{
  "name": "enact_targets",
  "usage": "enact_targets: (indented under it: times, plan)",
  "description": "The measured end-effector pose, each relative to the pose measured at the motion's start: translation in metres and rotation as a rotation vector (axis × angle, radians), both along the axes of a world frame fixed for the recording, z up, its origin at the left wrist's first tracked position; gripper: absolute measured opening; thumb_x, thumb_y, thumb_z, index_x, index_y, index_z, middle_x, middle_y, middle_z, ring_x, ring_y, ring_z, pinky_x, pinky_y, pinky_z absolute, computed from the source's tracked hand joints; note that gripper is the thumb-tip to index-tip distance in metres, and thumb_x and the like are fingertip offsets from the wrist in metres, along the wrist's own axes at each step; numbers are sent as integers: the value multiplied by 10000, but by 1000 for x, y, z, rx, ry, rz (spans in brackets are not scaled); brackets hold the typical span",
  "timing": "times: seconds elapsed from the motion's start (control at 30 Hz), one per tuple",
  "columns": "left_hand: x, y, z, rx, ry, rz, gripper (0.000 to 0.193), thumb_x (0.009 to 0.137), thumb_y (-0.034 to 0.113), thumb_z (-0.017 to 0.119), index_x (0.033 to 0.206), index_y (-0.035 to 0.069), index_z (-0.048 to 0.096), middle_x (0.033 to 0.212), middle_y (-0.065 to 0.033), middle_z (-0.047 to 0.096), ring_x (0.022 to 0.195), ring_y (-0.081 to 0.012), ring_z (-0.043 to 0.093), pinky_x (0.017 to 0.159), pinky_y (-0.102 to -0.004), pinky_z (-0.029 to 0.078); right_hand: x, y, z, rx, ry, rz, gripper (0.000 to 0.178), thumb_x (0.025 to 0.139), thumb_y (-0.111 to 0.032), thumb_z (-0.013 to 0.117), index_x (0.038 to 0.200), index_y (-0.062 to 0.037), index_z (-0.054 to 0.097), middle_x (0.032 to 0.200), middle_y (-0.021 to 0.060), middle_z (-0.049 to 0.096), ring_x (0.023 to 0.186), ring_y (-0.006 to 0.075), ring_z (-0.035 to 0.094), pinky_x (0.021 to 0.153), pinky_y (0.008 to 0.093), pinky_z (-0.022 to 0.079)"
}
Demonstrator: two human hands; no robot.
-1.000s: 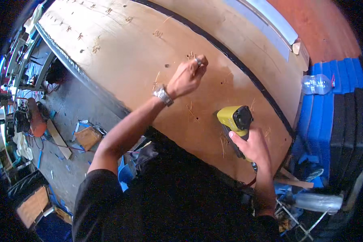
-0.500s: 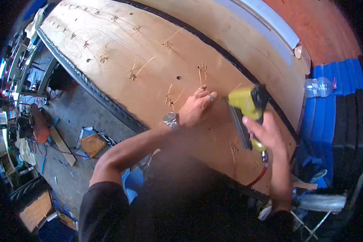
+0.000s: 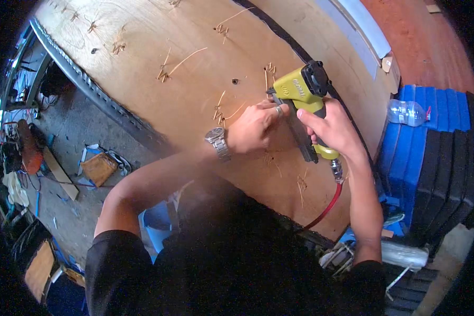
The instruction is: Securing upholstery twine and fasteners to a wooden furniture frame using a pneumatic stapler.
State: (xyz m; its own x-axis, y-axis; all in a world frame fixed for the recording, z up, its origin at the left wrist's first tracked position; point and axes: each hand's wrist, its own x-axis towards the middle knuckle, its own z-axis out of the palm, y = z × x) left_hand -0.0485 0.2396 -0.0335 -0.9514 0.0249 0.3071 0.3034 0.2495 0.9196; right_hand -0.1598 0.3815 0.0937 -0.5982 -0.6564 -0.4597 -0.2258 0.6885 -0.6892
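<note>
My right hand (image 3: 337, 126) is wrapped round the grip of a yellow and black air staple gun (image 3: 297, 87), its nose pointing down at the wooden panel (image 3: 187, 102). A red air hose (image 3: 326, 210) runs from a metal fitting under its handle. My left hand (image 3: 255, 126), wearing a ring and a watch, rests closed on the panel right beside the gun's nose. A thin tan cord (image 3: 266, 80) comes from a stapled cluster and runs down to its fingertips, which are partly hidden. Several other stapled cord ends (image 3: 164, 72) stick up from the panel.
Black trim (image 3: 102, 100) edges the panel. To the right, a clear plastic bottle (image 3: 406, 112) lies on blue foam sheets (image 3: 400, 152), with black ones beside them. A blue bucket (image 3: 158, 224) and a cardboard piece (image 3: 100, 168) are on the floor at left.
My right hand has brought the staple gun left and up, so its nose is now beside my left fingers. My left hand stays closed at nearly the same spot. The view has shifted slightly.
</note>
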Motion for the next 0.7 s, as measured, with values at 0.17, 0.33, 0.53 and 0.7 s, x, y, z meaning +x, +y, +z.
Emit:
enact_targets:
  times: [0.17, 0.33, 0.53, 0.7]
  plan:
    - [-1, 3, -2, -15, 13, 11, 561, 633, -59, 516, 1189, 9, 518, 1116, -239, 588, 1063, -434, 554, 928, -463, 471, 4, -7, 2, 60, 53, -32, 219, 858, -194, 656, 794, 5, 589, 589, 28, 572, 469, 98, 542, 455, 285, 446]
    - [-3, 2, -3, 40, 91, 73, 447, 693, -39, 532, 1137, 17, 530, 1015, -227, 596, 978, -408, 575, 835, -447, 487, 6, -9, 2, 53, 43, -69, 232, 873, -212, 653, 796, -1, 597, 603, 29, 581, 484, 94, 550, 462, 280, 451]
    - [-26, -40, 5, -76, 233, 326, 150, 765, 23, 605, 910, 44, 573, 809, -132, 592, 781, -335, 583, 706, -412, 481, -1, 9, -2, -96, -21, -109, 230, 898, -218, 648, 805, -12, 605, 603, 17, 566, 483, 99, 551, 459, 269, 465]
    - [-82, -89, -6, -522, 208, 310, 70, 823, 85, 608, 893, 82, 612, 911, -91, 612, 867, -309, 576, 745, -432, 464, 1, 0, -2, -33, -70, -83, 196, 905, -177, 629, 963, -6, 552, 632, 14, 535, 513, 100, 524, 486, 267, 450]
